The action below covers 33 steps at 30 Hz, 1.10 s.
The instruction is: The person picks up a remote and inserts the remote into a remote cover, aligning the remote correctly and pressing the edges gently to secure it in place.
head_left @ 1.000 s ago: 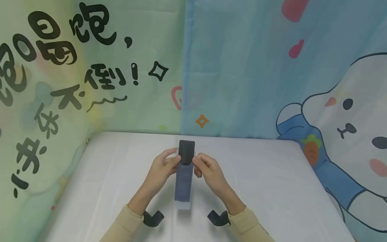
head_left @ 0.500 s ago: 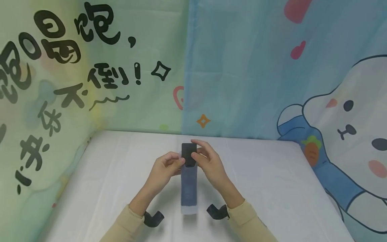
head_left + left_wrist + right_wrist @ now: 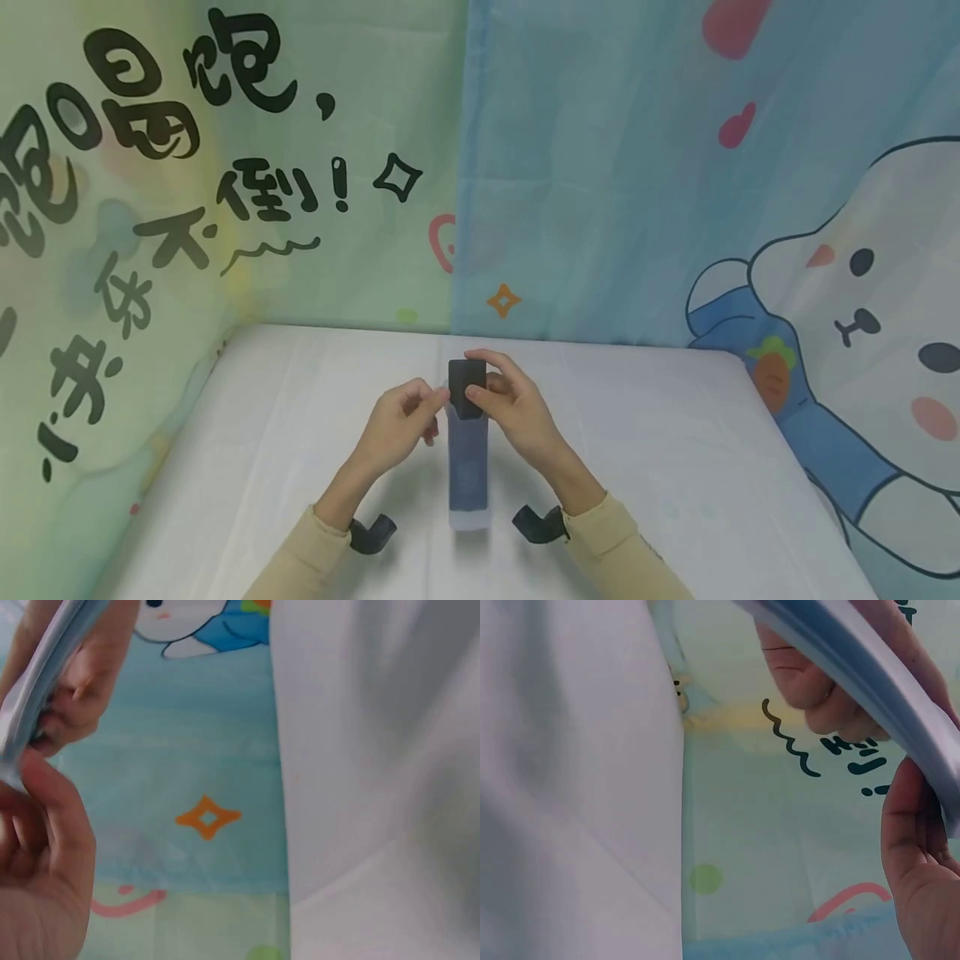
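A long blue-grey strip (image 3: 468,467) with a pale lower end and a black rectangular panel (image 3: 459,375) at its top is held up over the table. In both wrist views it appears edge-on as a curved blue-and-white band (image 3: 855,671). My right hand (image 3: 517,408) grips the top from the right, thumb on the black panel and forefinger reaching over the upper edge. My left hand (image 3: 401,425) is at the left edge, thumb tip against it beside the panel, other fingers curled. The left wrist view shows its thumb (image 3: 56,795) at the band's end; the forefinger's contact is hidden.
A white-covered table (image 3: 675,467) lies beneath the hands. A green printed curtain (image 3: 360,275) and a blue one (image 3: 600,208) hang behind it. Black curved mounts (image 3: 373,533) stick out from the wrists, just inside the sleeves.
My right hand has gone from pinching the right edge to reaching across the panel's top. My left fingers have drawn back from behind the strip to its left edge.
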### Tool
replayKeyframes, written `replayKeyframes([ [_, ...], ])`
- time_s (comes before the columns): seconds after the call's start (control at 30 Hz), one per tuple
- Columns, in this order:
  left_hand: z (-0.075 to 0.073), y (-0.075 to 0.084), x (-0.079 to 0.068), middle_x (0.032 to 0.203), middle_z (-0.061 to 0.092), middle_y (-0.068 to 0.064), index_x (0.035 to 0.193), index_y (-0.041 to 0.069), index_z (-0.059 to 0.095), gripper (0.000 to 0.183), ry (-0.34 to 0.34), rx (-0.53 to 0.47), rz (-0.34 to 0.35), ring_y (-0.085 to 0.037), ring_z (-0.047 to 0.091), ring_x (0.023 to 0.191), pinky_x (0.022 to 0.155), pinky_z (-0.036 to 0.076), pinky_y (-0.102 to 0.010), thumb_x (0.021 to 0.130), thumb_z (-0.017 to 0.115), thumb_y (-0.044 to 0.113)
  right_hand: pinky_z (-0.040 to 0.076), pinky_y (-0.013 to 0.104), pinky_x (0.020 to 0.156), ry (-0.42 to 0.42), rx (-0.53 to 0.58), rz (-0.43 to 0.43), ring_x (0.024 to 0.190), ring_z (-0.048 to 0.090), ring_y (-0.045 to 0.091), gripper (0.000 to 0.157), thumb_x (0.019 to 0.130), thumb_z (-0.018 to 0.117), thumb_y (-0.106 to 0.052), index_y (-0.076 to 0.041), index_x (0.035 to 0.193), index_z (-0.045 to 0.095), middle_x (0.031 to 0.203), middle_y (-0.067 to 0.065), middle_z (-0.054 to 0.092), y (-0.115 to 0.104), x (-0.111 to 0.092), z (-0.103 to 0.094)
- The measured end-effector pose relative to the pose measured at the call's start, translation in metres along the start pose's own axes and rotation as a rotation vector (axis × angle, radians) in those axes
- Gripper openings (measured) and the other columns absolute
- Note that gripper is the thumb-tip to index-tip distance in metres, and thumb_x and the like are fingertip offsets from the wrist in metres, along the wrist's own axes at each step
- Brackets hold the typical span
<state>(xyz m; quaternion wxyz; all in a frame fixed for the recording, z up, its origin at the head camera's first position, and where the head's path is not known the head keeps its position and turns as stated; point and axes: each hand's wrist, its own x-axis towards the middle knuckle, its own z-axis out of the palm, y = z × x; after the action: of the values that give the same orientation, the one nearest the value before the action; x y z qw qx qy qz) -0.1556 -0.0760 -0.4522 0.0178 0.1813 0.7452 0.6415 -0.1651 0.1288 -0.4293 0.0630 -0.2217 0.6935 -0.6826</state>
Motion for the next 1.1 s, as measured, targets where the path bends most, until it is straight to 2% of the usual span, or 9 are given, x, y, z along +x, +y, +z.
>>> replayKeyframes([
  [0.07,-0.003,-0.001,0.000,0.062,0.055,-0.004,0.080,0.005,0.056,0.036,-0.068,0.008,0.017,-0.019,0.057,0.054,0.052,0.051,-0.034,0.106,0.054,0.030,0.052,0.041,0.090,-0.007,-0.008,-0.002,0.102,0.067,0.030,0.047,0.102,0.061,-0.014,-0.011,0.146,0.045,0.113,0.020,0.067,0.001,-0.001,0.001],
  [0.17,-0.005,0.000,0.000,0.063,0.051,-0.006,0.081,0.002,0.053,0.037,-0.184,-0.077,0.018,-0.019,0.053,0.053,0.050,0.048,-0.030,0.108,0.049,0.026,0.052,0.042,0.090,-0.020,-0.009,-0.009,0.102,0.067,0.030,0.047,0.102,0.061,-0.014,-0.012,0.147,0.045,0.113,0.021,0.067,0.001,-0.002,0.002],
  [0.3,-0.003,0.002,-0.004,0.069,0.049,-0.007,0.084,0.001,0.050,0.035,-0.223,-0.243,-0.028,-0.018,0.052,0.057,0.053,0.047,-0.027,0.109,0.046,0.025,0.053,0.041,0.088,-0.071,-0.019,0.000,0.102,0.067,0.030,0.047,0.102,0.060,-0.013,-0.014,0.146,0.044,0.115,0.021,0.067,-0.001,-0.003,0.001],
  [0.47,0.004,0.004,-0.009,0.068,0.045,-0.004,0.081,0.002,0.048,0.036,-0.153,-0.385,-0.069,-0.014,0.046,0.060,0.052,0.042,-0.023,0.109,0.045,0.025,0.055,0.041,0.083,-0.147,-0.053,-0.036,0.097,0.068,0.031,0.044,0.101,0.061,-0.010,-0.011,0.143,0.046,0.110,0.020,0.068,-0.008,-0.002,0.001],
  [0.77,0.010,0.019,-0.007,0.062,0.042,-0.001,0.075,0.005,0.045,0.034,0.023,-0.439,-0.070,-0.010,0.042,0.052,0.047,0.035,-0.020,0.107,0.043,0.016,0.057,0.041,0.082,-0.176,-0.057,-0.073,0.104,0.067,0.032,0.044,0.099,0.064,-0.008,-0.003,0.140,0.050,0.116,0.020,0.066,-0.016,-0.001,0.002],
  [0.93,0.011,0.029,-0.003,0.061,0.040,-0.001,0.073,0.005,0.042,0.034,0.066,-0.463,-0.071,-0.009,0.039,0.050,0.046,0.033,-0.019,0.106,0.043,0.016,0.057,0.042,0.082,-0.178,-0.051,-0.089,0.104,0.067,0.034,0.044,0.098,0.066,-0.006,-0.004,0.139,0.052,0.118,0.020,0.065,-0.020,-0.001,0.003],
  [1.1,0.011,0.031,0.000,0.059,0.038,0.001,0.071,0.005,0.041,0.036,0.103,-0.515,-0.110,-0.009,0.037,0.048,0.044,0.031,-0.020,0.105,0.044,0.015,0.057,0.041,0.081,-0.180,-0.054,-0.091,0.099,0.069,0.033,0.043,0.096,0.068,-0.003,-0.002,0.137,0.054,0.114,0.020,0.065,-0.020,-0.001,0.002],
])
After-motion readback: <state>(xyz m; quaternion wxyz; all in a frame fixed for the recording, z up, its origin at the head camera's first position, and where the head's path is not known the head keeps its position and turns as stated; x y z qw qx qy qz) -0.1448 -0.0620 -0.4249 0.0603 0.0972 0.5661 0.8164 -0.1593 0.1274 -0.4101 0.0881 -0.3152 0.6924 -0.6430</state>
